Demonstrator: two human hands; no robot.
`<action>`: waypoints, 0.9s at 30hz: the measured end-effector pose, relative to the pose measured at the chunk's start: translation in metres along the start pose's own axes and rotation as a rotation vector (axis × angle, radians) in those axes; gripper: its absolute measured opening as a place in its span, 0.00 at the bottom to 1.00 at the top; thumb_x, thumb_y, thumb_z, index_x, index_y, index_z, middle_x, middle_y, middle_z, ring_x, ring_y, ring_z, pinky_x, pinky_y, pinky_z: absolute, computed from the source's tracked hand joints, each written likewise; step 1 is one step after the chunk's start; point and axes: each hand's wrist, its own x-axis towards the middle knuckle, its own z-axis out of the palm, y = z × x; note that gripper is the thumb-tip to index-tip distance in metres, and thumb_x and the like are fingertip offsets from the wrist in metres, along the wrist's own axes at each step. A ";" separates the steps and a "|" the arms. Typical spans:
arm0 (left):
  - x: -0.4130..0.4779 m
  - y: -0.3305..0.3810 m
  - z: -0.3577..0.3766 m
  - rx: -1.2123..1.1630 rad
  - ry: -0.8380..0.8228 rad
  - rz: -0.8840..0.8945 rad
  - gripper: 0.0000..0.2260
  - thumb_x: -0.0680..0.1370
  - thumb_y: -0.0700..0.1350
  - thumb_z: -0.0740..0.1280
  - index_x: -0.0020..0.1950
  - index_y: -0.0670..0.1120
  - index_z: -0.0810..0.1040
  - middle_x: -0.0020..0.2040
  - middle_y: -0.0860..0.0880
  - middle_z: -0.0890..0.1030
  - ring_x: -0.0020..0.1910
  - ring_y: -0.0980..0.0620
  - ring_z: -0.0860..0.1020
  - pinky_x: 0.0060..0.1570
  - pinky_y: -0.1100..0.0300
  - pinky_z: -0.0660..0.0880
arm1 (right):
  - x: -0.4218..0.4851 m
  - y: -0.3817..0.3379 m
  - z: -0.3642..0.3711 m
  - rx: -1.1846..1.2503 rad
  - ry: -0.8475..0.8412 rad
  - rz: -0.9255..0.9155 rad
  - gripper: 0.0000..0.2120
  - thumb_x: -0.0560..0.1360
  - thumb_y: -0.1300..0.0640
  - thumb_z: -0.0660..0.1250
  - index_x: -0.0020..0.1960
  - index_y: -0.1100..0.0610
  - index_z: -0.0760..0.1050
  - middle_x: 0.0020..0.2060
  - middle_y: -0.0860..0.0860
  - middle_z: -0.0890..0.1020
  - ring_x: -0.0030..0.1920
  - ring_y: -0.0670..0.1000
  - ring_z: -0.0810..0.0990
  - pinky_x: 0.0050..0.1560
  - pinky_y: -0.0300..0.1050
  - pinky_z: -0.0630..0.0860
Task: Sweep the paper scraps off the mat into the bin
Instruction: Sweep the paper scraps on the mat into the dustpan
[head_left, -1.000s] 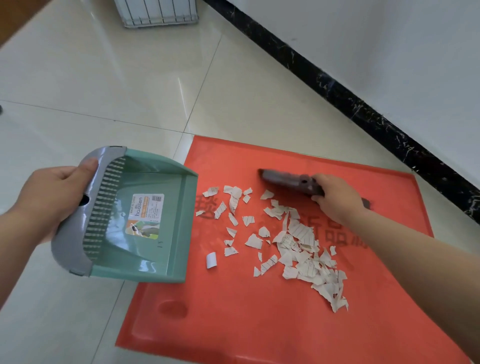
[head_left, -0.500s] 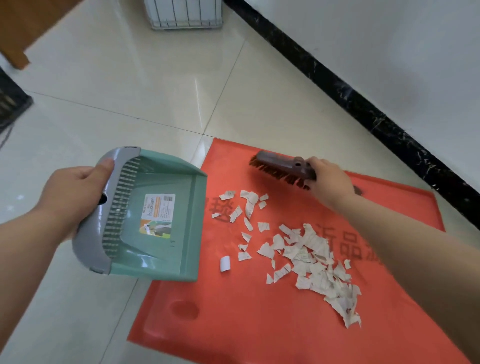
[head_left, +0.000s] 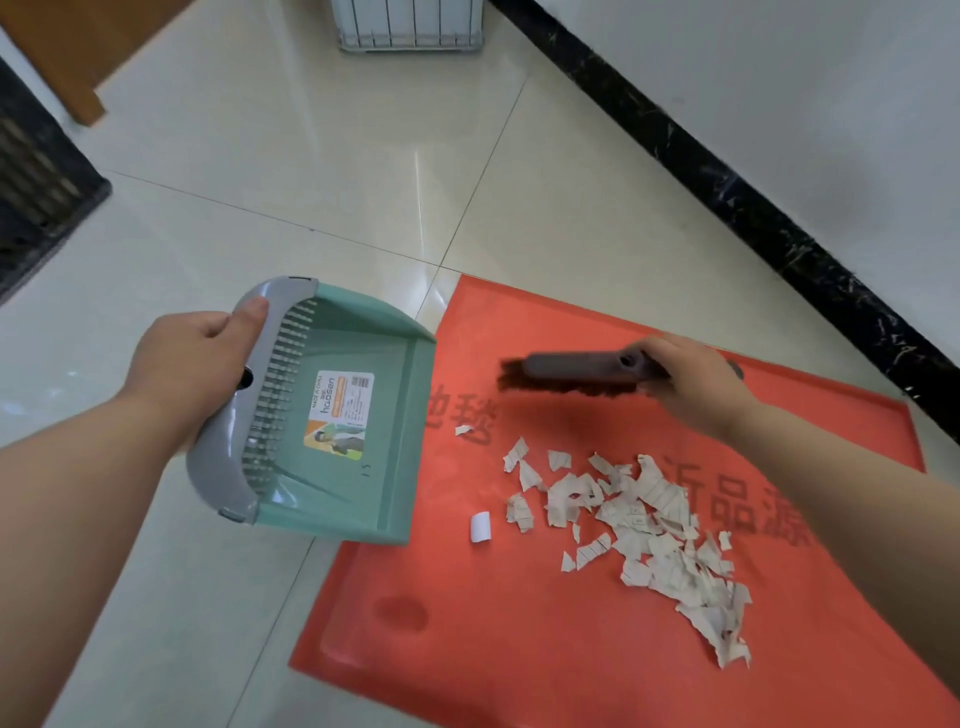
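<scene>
A red mat (head_left: 519, 665) lies on the tiled floor. Several torn paper scraps (head_left: 639, 525) are heaped on its middle and right, and one curled white piece (head_left: 480, 526) lies apart to the left. My left hand (head_left: 192, 358) grips the grey handle of a green dustpan (head_left: 358, 441), whose front lip overlaps the mat's left edge. My right hand (head_left: 691, 384) holds a grey hand brush (head_left: 571, 371) with dark bristles, lifted over the mat beyond the scraps.
A white slatted bin (head_left: 410, 26) stands at the top of the view near the wall. A black skirting (head_left: 727, 192) runs along the white wall on the right. A dark grille (head_left: 36, 197) and a wooden panel (head_left: 67, 47) are at the left.
The brush has swept the far scraps toward me into a tighter heap, then lifted back beyond them. The dustpan keeps its place at the mat's left edge.
</scene>
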 end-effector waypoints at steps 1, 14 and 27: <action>0.001 -0.001 0.000 0.000 -0.002 0.002 0.34 0.78 0.66 0.65 0.44 0.31 0.75 0.34 0.40 0.77 0.29 0.44 0.72 0.38 0.53 0.69 | 0.009 -0.011 0.007 0.005 0.048 0.032 0.21 0.68 0.62 0.73 0.59 0.50 0.76 0.51 0.51 0.82 0.51 0.59 0.78 0.50 0.57 0.76; -0.004 0.007 -0.001 0.095 -0.037 0.085 0.32 0.80 0.64 0.64 0.46 0.32 0.79 0.44 0.31 0.82 0.33 0.44 0.76 0.40 0.53 0.73 | -0.005 -0.035 0.006 -0.210 -0.329 -0.351 0.17 0.75 0.58 0.70 0.62 0.45 0.75 0.52 0.44 0.81 0.53 0.52 0.78 0.57 0.52 0.72; -0.014 0.022 0.008 0.101 -0.064 0.129 0.33 0.80 0.65 0.64 0.45 0.32 0.79 0.40 0.34 0.81 0.35 0.43 0.77 0.42 0.48 0.77 | -0.037 -0.035 0.019 -0.238 -0.240 -0.261 0.19 0.77 0.58 0.67 0.64 0.44 0.70 0.53 0.45 0.80 0.51 0.53 0.78 0.52 0.52 0.73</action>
